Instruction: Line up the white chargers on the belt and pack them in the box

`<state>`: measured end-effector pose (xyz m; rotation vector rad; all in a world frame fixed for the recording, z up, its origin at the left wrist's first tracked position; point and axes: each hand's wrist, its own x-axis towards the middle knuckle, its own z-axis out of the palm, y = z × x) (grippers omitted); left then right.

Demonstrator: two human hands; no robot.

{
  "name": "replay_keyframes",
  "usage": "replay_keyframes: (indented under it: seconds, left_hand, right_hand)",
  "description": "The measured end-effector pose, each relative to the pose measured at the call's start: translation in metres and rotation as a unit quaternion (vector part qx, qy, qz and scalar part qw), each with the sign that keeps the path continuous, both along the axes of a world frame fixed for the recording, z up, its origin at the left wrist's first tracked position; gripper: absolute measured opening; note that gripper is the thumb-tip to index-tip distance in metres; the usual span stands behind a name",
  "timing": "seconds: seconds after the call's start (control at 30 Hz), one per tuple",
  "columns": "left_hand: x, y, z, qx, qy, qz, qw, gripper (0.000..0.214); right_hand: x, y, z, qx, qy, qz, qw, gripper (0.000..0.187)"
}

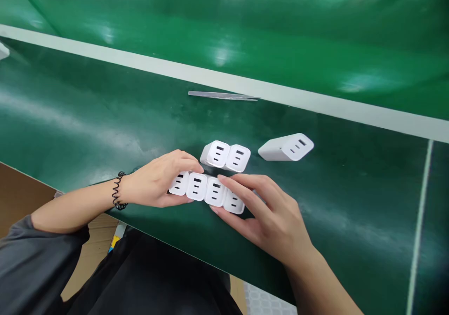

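Dark clothing [150, 273] sits closest; past it, left hand [163, 178] and right hand [268, 207] clamp opposite ends of four white chargers [211, 191], rowed up at the green desk [122, 104]. Uneven squeezing could pop a middle one loose or bump the pair of chargers [223, 157] just behind.

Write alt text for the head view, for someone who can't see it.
A person's left hand and right hand hold the ends of a row of four white USB chargers on a green table. Beyond are a charger pair, a single charger and tweezers.
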<state>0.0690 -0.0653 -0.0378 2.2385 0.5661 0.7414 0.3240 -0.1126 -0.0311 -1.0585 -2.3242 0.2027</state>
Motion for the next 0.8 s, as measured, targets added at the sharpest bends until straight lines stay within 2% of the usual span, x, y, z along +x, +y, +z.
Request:
replay_keyframes:
  seconds: [0.2, 0.47, 0.7, 0.8]
  left_hand:
    - [-0.0023, 0.0008, 0.0009, -0.03, 0.008, -0.014, 0.999, 0.058]
    - [-0.0008, -0.0002, 0.0032, -0.007, 0.018, 0.0, 1.0, 0.062]
    - [-0.0008, 0.0002, 0.0076, 0.017, 0.018, 0.012, 1.0, 0.063]
    - [-0.0008, 0.0002, 0.0075, 0.018, 0.018, 0.01, 1.0, 0.064]
  right_hand:
    - [-0.002, 0.0004, 0.002, -0.014, 0.009, 0.01, 1.0, 0.04]
    - [-0.002, -0.0019, -0.0002, -0.023, 0.009, 0.004, 1.0, 0.043]
    - [0.0012, -0.0001, 0.0053, -0.028, -0.006, 0.006, 1.0, 0.055]
    - [0.0046, 0.0006, 0.0073, -0.023, -0.012, -0.005, 1.0, 0.054]
